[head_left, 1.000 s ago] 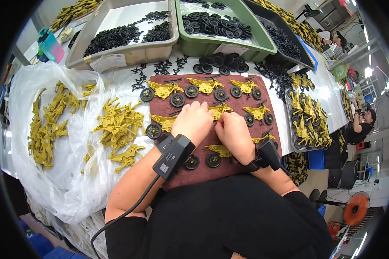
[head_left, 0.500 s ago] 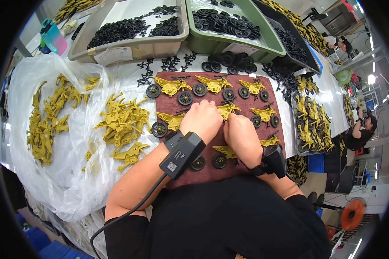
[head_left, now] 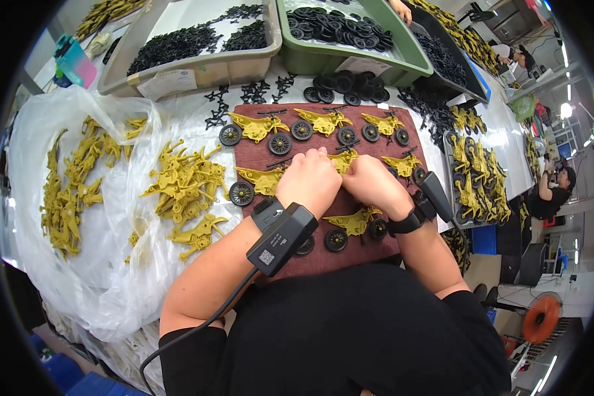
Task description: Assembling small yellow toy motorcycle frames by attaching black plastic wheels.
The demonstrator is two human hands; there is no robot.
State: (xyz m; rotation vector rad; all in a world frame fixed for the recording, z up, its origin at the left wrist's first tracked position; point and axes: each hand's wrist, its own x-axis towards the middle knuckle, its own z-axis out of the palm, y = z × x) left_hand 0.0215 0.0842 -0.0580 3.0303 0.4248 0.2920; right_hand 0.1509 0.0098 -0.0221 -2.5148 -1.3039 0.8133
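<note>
A yellow toy motorcycle body [head_left: 343,160] lies in the middle of the brown cloth [head_left: 284,264], mostly covered by my hands. My left hand [head_left: 310,179] is closed on its left side, fingertips curled out of sight. Against its right side my right hand [head_left: 375,185] is closed too, knuckles up, almost touching the left. Around them sit more yellow motorcycles with black wheels, among them one at the upper left [head_left: 257,127], one at the right [head_left: 401,165] and one below my hands [head_left: 353,223].
Loose yellow body parts [head_left: 185,181] are heaped at left beside a clear plastic bag [head_left: 112,290]. Behind the cloth stand a grey bin [head_left: 198,82], a green bin [head_left: 350,63] and loose black wheels [head_left: 350,86]. A tray of motorcycles [head_left: 475,178] is at right. Another person's hand [head_left: 401,10] reaches in.
My right hand and wrist have turned, the knuckles now higher and the wrist device swung rightward. The lower motorcycle shows more fully. Another person's hand has appeared by the black bin.
</note>
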